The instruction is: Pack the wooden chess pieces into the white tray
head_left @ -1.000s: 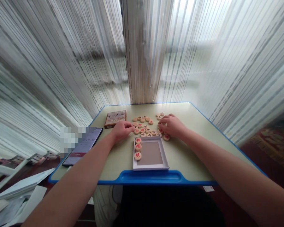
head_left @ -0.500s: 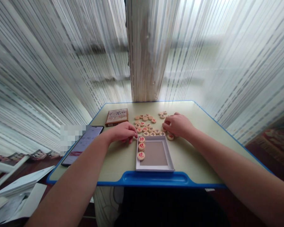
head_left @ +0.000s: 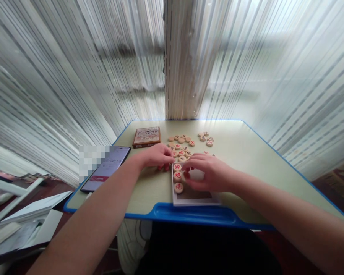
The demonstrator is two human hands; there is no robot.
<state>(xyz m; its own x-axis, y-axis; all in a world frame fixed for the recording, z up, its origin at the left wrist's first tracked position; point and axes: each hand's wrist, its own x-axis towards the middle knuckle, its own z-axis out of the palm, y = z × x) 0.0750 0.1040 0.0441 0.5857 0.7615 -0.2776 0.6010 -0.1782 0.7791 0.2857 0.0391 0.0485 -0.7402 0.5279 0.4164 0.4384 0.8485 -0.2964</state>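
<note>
Round wooden Chinese chess pieces (head_left: 181, 153) with red and black characters lie loosely beyond a shallow white tray (head_left: 196, 204). Three red-marked pieces (head_left: 178, 176) stand in a column along the tray's left side. My left hand (head_left: 157, 156) is at the tray's far left corner, fingers curled and pressed together; whether anything is between them is hidden. Over the tray, my right hand (head_left: 208, 172) has its thumb and fingers bent into a pinch close beside the top pieces of the column. What it pinches does not show clearly, and it covers much of the tray.
A patterned flat box (head_left: 146, 136) rests at the table's back left, with a phone (head_left: 107, 170) showing a timer in front of it. More pieces (head_left: 206, 138) lie at the back right. The table (head_left: 246, 152) has a blue rim; striped curtains (head_left: 126, 68) hang behind.
My right hand has moved left and nearer, from the loose pieces to above the tray. My left hand stays at the tray's corner. The whole view has shifted slightly.
</note>
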